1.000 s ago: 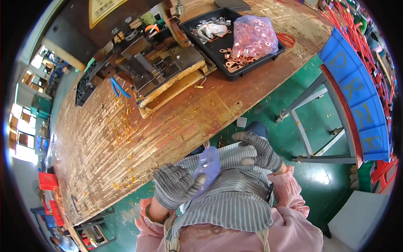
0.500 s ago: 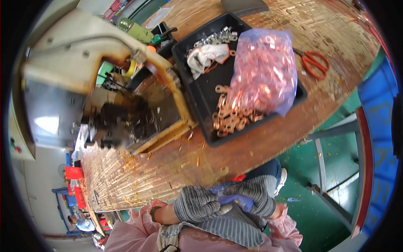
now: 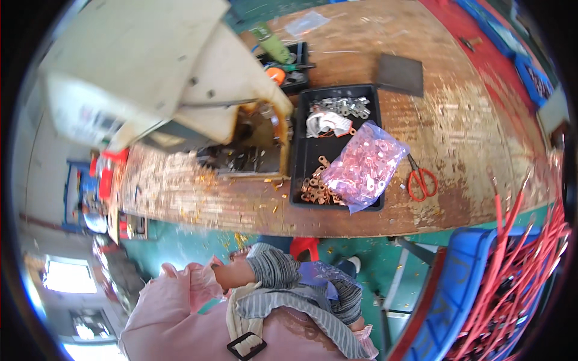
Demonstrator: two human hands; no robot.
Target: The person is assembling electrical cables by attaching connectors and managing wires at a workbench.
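Observation:
In a grey striped knit glove, my left hand is closed at the left side of a bluish-purple plastic bag near my lap. My right hand, gloved alike, grips the bag's right side; its fingertips are partly hidden by the bag and a striped grey cloth. Whatever the bag contains is too blurred to make out. Beyond my hands, on the bench, a black tray holds a pink-tinted bag of copper terminals, loose copper terminals, silvery terminals and a white glove.
A pale machine with a rusty opening stands left of the tray on the worn wooden bench. Red-handled scissors and a dark flat plate lie right. A blue crate of red cables stands at lower right.
The view has swung right and up, so the cable crate now shows and the tray looks farther off. Both hands stay together at the plastic bag near my lap.

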